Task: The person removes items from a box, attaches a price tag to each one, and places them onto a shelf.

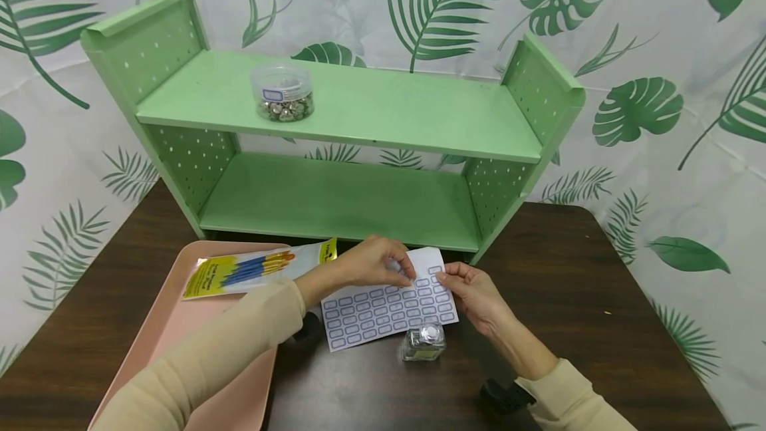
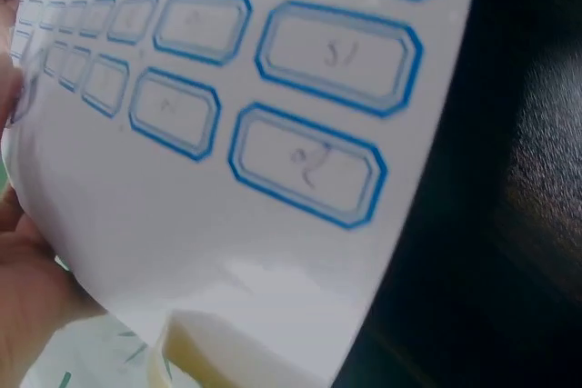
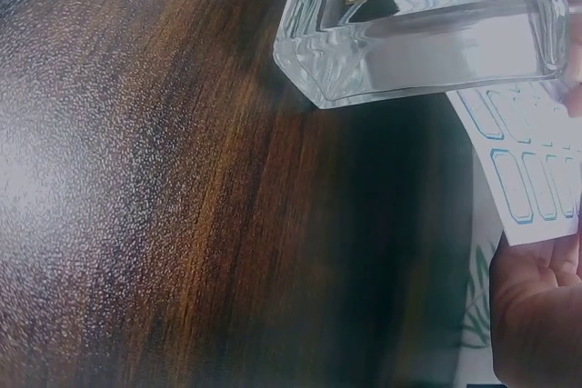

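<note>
A white sheet of blue-framed sticker labels (image 1: 389, 308) is held tilted above the dark table, in front of the green shelf. My right hand (image 1: 475, 294) grips its right edge between thumb and fingers. Over the upper right part of the sheet, my left hand (image 1: 380, 263) pinches at a label with thumb and forefinger; how far that label is lifted is hard to see. Handwritten marks show inside the label frames in the left wrist view. Just below the sheet stands a small clear glass bottle (image 1: 423, 343) with a gold label, also close up in the right wrist view.
The green two-tier shelf (image 1: 383, 108) stands at the back, with a clear jar (image 1: 282, 93) of metallic pieces on top. To the left lies a pink tray (image 1: 185, 324) bearing a pack of paintbrushes (image 1: 257, 270). Dark tabletop (image 1: 598, 338) extends to the right.
</note>
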`<state>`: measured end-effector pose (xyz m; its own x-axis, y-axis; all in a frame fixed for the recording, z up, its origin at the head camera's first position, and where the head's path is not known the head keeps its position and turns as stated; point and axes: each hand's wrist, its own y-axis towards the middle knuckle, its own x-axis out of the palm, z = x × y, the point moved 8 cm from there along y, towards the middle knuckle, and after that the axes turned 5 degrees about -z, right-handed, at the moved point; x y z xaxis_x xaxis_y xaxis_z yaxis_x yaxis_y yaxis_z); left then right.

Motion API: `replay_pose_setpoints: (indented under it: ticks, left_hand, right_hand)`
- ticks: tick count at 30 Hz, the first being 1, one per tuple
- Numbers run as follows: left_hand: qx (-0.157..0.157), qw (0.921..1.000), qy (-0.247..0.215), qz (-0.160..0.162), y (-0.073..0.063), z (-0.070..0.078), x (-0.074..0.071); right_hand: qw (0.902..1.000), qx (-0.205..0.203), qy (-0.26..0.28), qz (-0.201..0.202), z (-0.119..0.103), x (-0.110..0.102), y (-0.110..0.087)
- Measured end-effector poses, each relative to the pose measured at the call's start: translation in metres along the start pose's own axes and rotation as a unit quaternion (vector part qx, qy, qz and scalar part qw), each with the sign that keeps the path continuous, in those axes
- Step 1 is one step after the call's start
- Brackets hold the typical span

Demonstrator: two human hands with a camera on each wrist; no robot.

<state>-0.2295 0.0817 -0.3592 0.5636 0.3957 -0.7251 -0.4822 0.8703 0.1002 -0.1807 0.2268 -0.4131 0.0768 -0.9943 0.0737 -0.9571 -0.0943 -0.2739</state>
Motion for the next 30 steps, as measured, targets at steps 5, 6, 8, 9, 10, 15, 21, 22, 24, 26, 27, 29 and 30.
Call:
replay_pose_setpoints:
  ticks: [5,6,8,9,10,15,21,22,24,26,27,29,30]
  left_hand:
    - [-0.022,0.9993,0.024,0.017,0.001,0.002,0.0]
    - [-0.031,0.999,0.026,0.018,0.001,0.002,0.0]
    - [-0.05,0.9982,0.027,0.02,0.001,0.001,0.0]
    - [-0.062,0.9975,0.025,0.021,0.001,0.0,0.001]
    - [-0.071,0.9969,0.025,0.023,0.001,0.0,0.001]
    - [-0.111,0.9932,0.013,0.034,0.001,-0.005,0.002]
    - [-0.129,0.9899,0.002,0.059,0.0,-0.007,0.003]
    - [-0.131,0.9895,0.002,0.062,0.0,-0.007,0.003]
    - [-0.135,0.9884,0.003,0.07,0.0,-0.008,0.002]
    - [-0.136,0.9876,0.009,0.078,-0.001,-0.008,0.002]
    - [-0.136,0.9872,0.013,0.083,-0.001,-0.007,0.002]
    - [-0.134,0.9863,0.024,0.094,-0.001,-0.007,0.002]
    - [-0.132,0.9858,0.028,0.099,-0.001,-0.006,0.002]
  right_hand:
    - [1.0,-0.002,0.005,0.005,0.002,0.0,0.001]
    - [1.0,-0.002,0.005,0.006,0.002,0.0,0.001]
    - [0.9999,-0.003,0.006,0.01,0.002,0.0,0.001]
    - [0.9999,-0.003,0.006,0.011,0.003,0.0,0.001]
    - [0.9999,-0.003,0.007,0.013,0.003,0.0,0.001]
    - [0.9998,-0.001,0.012,0.016,0.003,0.0,0.001]
    - [0.9997,0.0,0.018,0.016,0.004,0.0,0.001]
    - [0.9997,0.0,0.018,0.016,0.004,0.0,0.001]
    - [0.9997,0.0,0.017,0.017,0.004,0.0,0.001]
    - [0.9997,0.0,0.015,0.019,0.004,0.001,0.001]
    - [0.9997,0.0,0.016,0.019,0.004,0.001,0.001]
    - [0.9997,-0.001,0.015,0.02,0.004,0.0,0.001]
    - [0.9997,-0.001,0.016,0.021,0.004,0.0,0.001]
